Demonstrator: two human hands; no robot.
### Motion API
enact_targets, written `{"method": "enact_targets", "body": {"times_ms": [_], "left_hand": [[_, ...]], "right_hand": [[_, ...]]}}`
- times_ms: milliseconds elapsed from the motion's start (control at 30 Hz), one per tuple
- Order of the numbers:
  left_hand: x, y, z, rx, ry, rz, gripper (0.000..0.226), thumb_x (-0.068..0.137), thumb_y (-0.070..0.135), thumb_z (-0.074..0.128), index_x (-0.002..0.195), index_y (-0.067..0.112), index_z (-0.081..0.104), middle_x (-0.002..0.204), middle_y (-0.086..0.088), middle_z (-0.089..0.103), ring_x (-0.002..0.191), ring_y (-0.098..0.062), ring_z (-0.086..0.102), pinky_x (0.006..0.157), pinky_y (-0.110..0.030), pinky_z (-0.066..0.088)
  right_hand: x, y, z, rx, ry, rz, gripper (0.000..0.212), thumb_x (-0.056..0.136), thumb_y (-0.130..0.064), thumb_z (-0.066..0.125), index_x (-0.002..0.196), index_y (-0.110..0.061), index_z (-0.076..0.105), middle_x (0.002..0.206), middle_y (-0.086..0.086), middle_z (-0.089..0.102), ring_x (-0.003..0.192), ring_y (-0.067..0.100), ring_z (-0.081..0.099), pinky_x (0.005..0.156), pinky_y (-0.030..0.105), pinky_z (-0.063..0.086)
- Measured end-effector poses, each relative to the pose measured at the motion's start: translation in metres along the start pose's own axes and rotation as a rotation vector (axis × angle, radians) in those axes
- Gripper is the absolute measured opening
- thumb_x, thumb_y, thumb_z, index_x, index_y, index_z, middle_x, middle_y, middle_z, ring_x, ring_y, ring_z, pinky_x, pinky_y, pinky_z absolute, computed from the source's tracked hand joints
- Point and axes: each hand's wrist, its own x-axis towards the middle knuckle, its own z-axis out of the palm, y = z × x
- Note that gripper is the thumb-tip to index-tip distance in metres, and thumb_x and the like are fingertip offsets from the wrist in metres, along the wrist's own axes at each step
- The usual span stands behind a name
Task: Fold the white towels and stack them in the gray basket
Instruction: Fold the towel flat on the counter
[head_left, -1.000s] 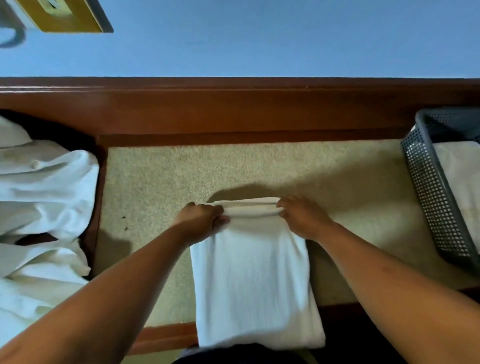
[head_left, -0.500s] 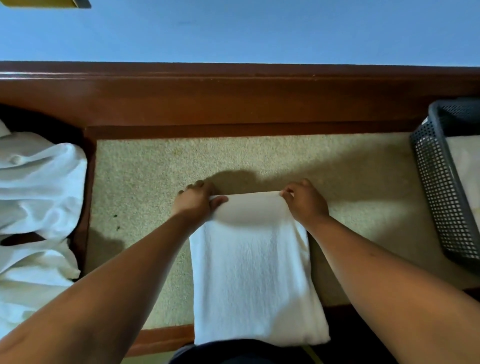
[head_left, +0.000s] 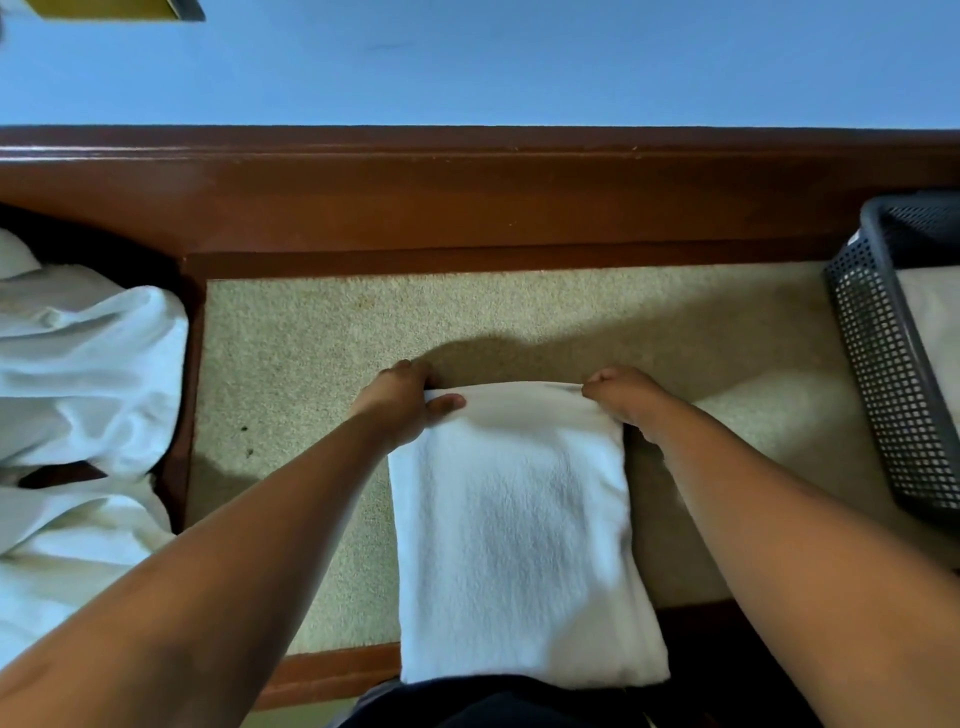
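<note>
A folded white towel (head_left: 519, 535) lies lengthwise on the beige carpeted surface (head_left: 311, 353), its near end hanging over the wooden front edge. My left hand (head_left: 402, 402) grips the towel's far left corner, thumb on top and fingers curled under. My right hand (head_left: 626, 397) grips the far right corner the same way. The gray mesh basket (head_left: 883, 374) stands at the far right, with a pale folded towel (head_left: 935, 322) inside it.
A heap of loose white towels (head_left: 78, 415) lies at the left beyond a wooden divider (head_left: 182, 415). A brown wooden ledge (head_left: 467, 197) runs along the back under a blue wall. Bare carpet lies between the towel and the basket.
Both hands stayed on the towel's far corners. The far edge, seen as two separate layers a second ago, now lies as one smooth rounded fold.
</note>
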Motion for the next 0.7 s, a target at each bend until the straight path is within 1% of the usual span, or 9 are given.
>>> {"method": "enact_targets", "body": {"times_ms": [67, 100, 167, 267, 333, 433, 567, 633, 700], "left_hand": [[0.000, 0.001, -0.001, -0.001, -0.001, -0.003, 0.051, 0.087, 0.069, 0.059, 0.116, 0.026, 0.056, 0.105, 0.002, 0.056, 0.094, -0.020, 0.056, 0.079, -0.039, 0.051], [0.001, 0.001, 0.000, -0.005, -0.002, -0.005, 0.050, 0.087, 0.068, 0.059, 0.115, 0.027, 0.056, 0.105, 0.002, 0.056, 0.093, -0.020, 0.056, 0.078, -0.039, 0.050], [0.000, 0.000, 0.000, -0.006, 0.000, -0.005, 0.049, 0.087, 0.068, 0.059, 0.114, 0.027, 0.056, 0.105, 0.003, 0.056, 0.093, -0.020, 0.056, 0.077, -0.039, 0.050], [0.000, -0.001, 0.001, -0.003, -0.001, 0.001, 0.048, 0.087, 0.068, 0.059, 0.113, 0.028, 0.055, 0.107, 0.002, 0.055, 0.096, -0.022, 0.055, 0.080, -0.040, 0.051], [-0.001, -0.001, 0.001, -0.012, -0.002, -0.003, 0.047, 0.087, 0.067, 0.059, 0.113, 0.028, 0.055, 0.108, 0.002, 0.055, 0.096, -0.022, 0.055, 0.080, -0.040, 0.050], [-0.001, -0.001, 0.000, -0.023, -0.001, 0.005, 0.047, 0.087, 0.067, 0.060, 0.112, 0.028, 0.055, 0.108, 0.002, 0.056, 0.096, -0.021, 0.055, 0.079, -0.040, 0.049], [-0.001, -0.001, -0.001, -0.037, 0.002, 0.015, 0.044, 0.087, 0.066, 0.060, 0.108, 0.028, 0.054, 0.106, 0.003, 0.054, 0.095, -0.021, 0.054, 0.075, -0.037, 0.045], [-0.002, 0.000, -0.002, -0.042, 0.004, 0.018, 0.039, 0.088, 0.065, 0.060, 0.102, 0.030, 0.051, 0.104, 0.004, 0.053, 0.094, -0.020, 0.052, 0.072, -0.035, 0.041], [-0.003, 0.001, -0.002, -0.044, 0.003, 0.015, 0.037, 0.088, 0.064, 0.061, 0.100, 0.031, 0.049, 0.102, 0.005, 0.052, 0.093, -0.019, 0.052, 0.071, -0.034, 0.040]], "right_hand": [[-0.001, -0.004, -0.004, -0.039, -0.031, 0.007, 0.018, 0.098, -0.020, 0.052, 0.099, -0.010, 0.067, 0.094, 0.007, 0.059, 0.085, 0.020, 0.053, 0.071, 0.029, 0.039], [0.000, -0.005, -0.004, -0.054, -0.028, 0.001, 0.017, 0.098, -0.020, 0.052, 0.097, -0.010, 0.066, 0.093, 0.006, 0.059, 0.084, 0.019, 0.053, 0.069, 0.029, 0.039], [0.001, -0.005, -0.002, -0.072, 0.008, -0.048, 0.015, 0.098, -0.021, 0.052, 0.088, -0.015, 0.062, 0.089, 0.003, 0.061, 0.080, 0.019, 0.054, 0.065, 0.029, 0.040], [0.002, -0.005, 0.003, -0.082, 0.056, -0.171, 0.017, 0.096, -0.022, 0.055, 0.082, -0.019, 0.062, 0.089, 0.002, 0.066, 0.087, 0.022, 0.061, 0.072, 0.032, 0.046], [0.000, -0.010, 0.004, -0.049, 0.021, -0.195, 0.016, 0.097, -0.019, 0.054, 0.083, -0.020, 0.063, 0.092, 0.002, 0.067, 0.085, 0.019, 0.059, 0.072, 0.031, 0.045], [-0.002, -0.014, 0.002, 0.033, -0.047, -0.149, 0.015, 0.097, -0.017, 0.054, 0.086, -0.018, 0.064, 0.094, 0.001, 0.065, 0.084, 0.015, 0.055, 0.068, 0.028, 0.042], [0.000, -0.017, -0.004, 0.215, -0.050, -0.032, 0.021, 0.095, -0.019, 0.054, 0.081, -0.014, 0.070, 0.093, 0.004, 0.067, 0.087, 0.021, 0.059, 0.070, 0.030, 0.042], [0.002, -0.018, -0.004, 0.175, -0.012, -0.021, 0.019, 0.093, -0.026, 0.063, 0.085, -0.010, 0.071, 0.088, 0.005, 0.068, 0.082, 0.020, 0.061, 0.069, 0.029, 0.044], [0.007, -0.018, -0.001, 0.094, 0.081, -0.027, 0.010, 0.088, -0.021, 0.070, 0.084, -0.012, 0.068, 0.085, 0.003, 0.068, 0.082, 0.019, 0.062, 0.070, 0.028, 0.046]]}}
